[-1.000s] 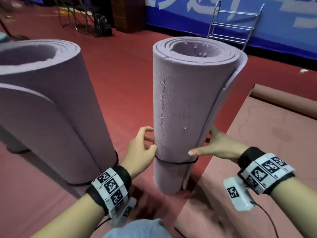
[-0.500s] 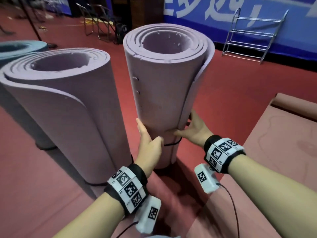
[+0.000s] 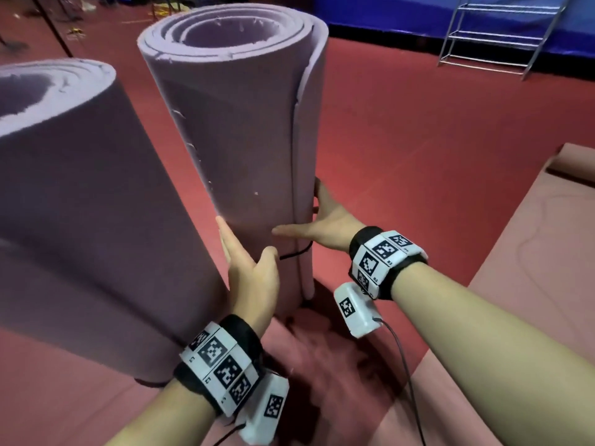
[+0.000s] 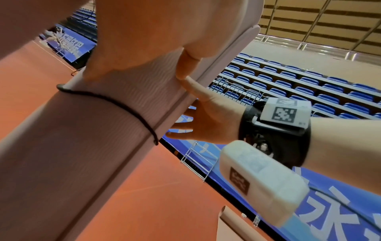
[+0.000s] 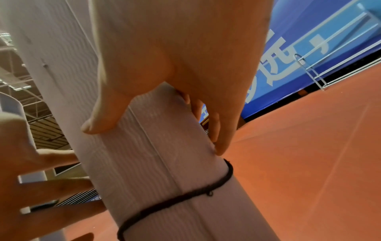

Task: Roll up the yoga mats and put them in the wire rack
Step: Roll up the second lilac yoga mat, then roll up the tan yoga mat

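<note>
Closest in, the left hand [image 3: 251, 272] is laid flat against the near-left side of the rolled purple yoga mat [image 3: 244, 130], fingers straight and pressed on the foam, thumb spread round the front. The right hand [image 3: 325, 226] is set on the opposite side, thumb stretched across the front and fingers wrapped behind the roll, so that grip is curved round the mat while the other is more of a flat press. Basically the roll is sandwiched between two palms, probably so it can be lifted upright without the layers sliding apart.

A black elastic band [image 5: 185, 197] is looped round the roll just below both hands, near the bottom end. That's likely why the outer flap stays shut down low, though it's seen gaping a bit at the top. The mat's bottom end looks to be right at the red floor [image 3: 418, 156], but whether it's touching or just lifted can't be told.

Just to the left, a second rolled purple mat [image 3: 80, 204] is stood on end, also banded near its base. On the right, a pinkish-brown mat [image 3: 531, 268] is lying flat on the floor, its far end curled, so one's not rolled yet by the look of it.

Far back, by the blue banner wall, one wire rack [image 3: 495, 37] is standing, well apart from everything. Count: three mats in view, two rolled, none racked.
</note>
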`<state>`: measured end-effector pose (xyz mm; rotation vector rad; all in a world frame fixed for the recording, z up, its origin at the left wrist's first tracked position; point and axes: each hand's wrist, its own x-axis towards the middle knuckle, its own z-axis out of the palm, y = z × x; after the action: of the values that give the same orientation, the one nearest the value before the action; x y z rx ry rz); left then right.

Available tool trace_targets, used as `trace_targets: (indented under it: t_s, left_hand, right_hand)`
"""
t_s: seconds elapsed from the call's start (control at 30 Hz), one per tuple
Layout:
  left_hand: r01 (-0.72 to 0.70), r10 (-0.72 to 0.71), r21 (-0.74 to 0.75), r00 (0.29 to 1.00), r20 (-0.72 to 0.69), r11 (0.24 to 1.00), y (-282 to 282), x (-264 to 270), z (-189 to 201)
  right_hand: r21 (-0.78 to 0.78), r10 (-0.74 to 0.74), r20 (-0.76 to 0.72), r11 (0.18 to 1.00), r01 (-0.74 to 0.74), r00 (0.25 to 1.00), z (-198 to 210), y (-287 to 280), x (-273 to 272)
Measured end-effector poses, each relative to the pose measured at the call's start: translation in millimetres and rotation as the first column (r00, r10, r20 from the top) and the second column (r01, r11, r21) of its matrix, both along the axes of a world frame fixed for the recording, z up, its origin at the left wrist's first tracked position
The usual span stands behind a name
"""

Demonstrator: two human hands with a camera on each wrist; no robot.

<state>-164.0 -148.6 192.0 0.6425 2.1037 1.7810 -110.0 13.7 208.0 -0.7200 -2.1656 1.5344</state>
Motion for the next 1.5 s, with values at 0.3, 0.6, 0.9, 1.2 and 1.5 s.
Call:
trace_targets:
  t_s: [0.3,0.6,0.9,1.2,1.5]
  left_hand:
    - [0.092,-0.092,0.008,0.996,-0.005,0.996,-5.2,10.2,-2.6]
    - [0.224,-0.224,-0.054,0.975,-0.001,0.973,-38.2,18.9,7.9]
    - [0.536,-0.582,-0.235,0.785,-0.215,0.810,-45.7,51.6,8.6]
    - [0.752,-0.900,-0.526,0.206,-0.385,0.397,-24.1,127.8,-39.5]
    - [0.673,-0.899,-0.733,-0.253,-0.358,0.102,-26.0,199.2,-118.9]
  right_hand:
    - [0.082,-0.005,0.198,0.997,-0.011,0.980,32.2,-18.7,26.3]
    - [0.255,-0.003,0.495,0.957,-0.142,0.869,44.5,-52.5,71.5]
    - [0.441,-0.164,0.643,0.878,-0.187,0.748,71.8,-68.2,153.1]
    - [0.392,-0.371,0.780,0.917,0.068,0.504,32.6,-119.2,347.1]
    - [0.331,-0.428,0.775,0.901,0.280,0.465,-46.9,-190.2,462.5]
